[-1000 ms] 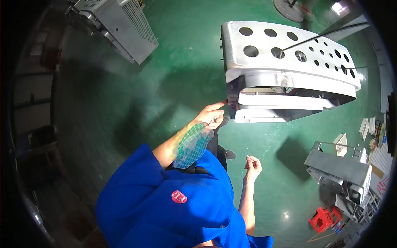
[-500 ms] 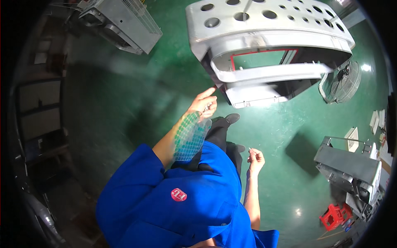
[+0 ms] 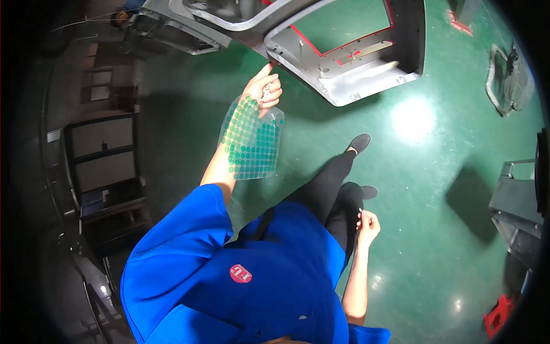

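Observation:
My left hand [image 3: 264, 90] is closed on a clear sheet of green round stickers [image 3: 255, 140], which hangs down over my forearm. Small whitish pieces [image 3: 266, 90] show between its curled fingers, too small to name. Its index finger stretches out to the lower edge of a large grey metal housing [image 3: 366, 87], and the fingertip appears to touch it. The housing has wide openings, one with a red-edged inner window. Low beside my right leg, my right hand [image 3: 368, 228] is closed in a pinch, with a tiny white piece [image 3: 360, 212] at the fingertips.
Another grey housing [image 3: 197, 37] stands at the far left, with a person [image 3: 121, 18] near it. On the right are a floor fan [image 3: 510, 80], a grey metal unit [image 3: 518, 198] and a red stool [image 3: 498, 315]. Dark shelving [image 3: 106, 143] lines the left side.
The large housing has turned, so its inside shows instead of its holed top. My left hand has moved up and left with the sticker sheet. My right hand stays low, still pinched.

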A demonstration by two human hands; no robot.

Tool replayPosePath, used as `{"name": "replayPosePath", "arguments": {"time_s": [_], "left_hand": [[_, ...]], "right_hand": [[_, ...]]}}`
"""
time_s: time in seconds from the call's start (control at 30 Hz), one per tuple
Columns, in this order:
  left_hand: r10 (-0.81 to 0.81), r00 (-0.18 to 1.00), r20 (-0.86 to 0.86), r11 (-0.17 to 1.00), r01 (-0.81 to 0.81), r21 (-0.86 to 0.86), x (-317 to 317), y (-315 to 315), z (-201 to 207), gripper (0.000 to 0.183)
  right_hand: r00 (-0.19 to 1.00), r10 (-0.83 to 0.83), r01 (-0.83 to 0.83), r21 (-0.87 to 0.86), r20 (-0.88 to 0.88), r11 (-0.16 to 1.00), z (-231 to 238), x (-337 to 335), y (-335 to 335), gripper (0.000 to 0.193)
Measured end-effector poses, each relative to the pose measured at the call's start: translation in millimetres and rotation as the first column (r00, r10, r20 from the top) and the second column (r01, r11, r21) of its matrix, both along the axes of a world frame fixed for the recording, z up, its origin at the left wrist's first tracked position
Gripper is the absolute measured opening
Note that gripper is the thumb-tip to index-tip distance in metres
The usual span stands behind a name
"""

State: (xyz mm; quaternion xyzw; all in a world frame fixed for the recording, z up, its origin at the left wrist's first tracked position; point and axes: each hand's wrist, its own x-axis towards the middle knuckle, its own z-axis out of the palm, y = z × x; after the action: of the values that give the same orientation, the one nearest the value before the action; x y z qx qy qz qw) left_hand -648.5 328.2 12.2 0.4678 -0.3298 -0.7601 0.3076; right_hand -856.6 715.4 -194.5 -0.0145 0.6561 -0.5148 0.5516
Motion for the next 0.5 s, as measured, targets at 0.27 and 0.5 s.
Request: {"name": "replayPosePath", "arguments": {"time_s": [0.27, 0.5], "left_hand": [[0.042, 0.997, 0.070, 0.999, -0.041, -0.020, -7.6, 7.3, 1.9, 0.042], [0.161, 0.987, 0.019, 0.987, -0.161, 0.004, -4.5, 10.4, 7.8, 0.056]], "right_hand": [[0.989, -0.039, 0.025, 0.096, 0.143, 0.995, -33.3, 42.7, 55.5, 0.018], [0.984, 0.032, -0.039, 0.036, 0.174, 0.999, -32.0, 58.3, 47.9, 0.012]]}}
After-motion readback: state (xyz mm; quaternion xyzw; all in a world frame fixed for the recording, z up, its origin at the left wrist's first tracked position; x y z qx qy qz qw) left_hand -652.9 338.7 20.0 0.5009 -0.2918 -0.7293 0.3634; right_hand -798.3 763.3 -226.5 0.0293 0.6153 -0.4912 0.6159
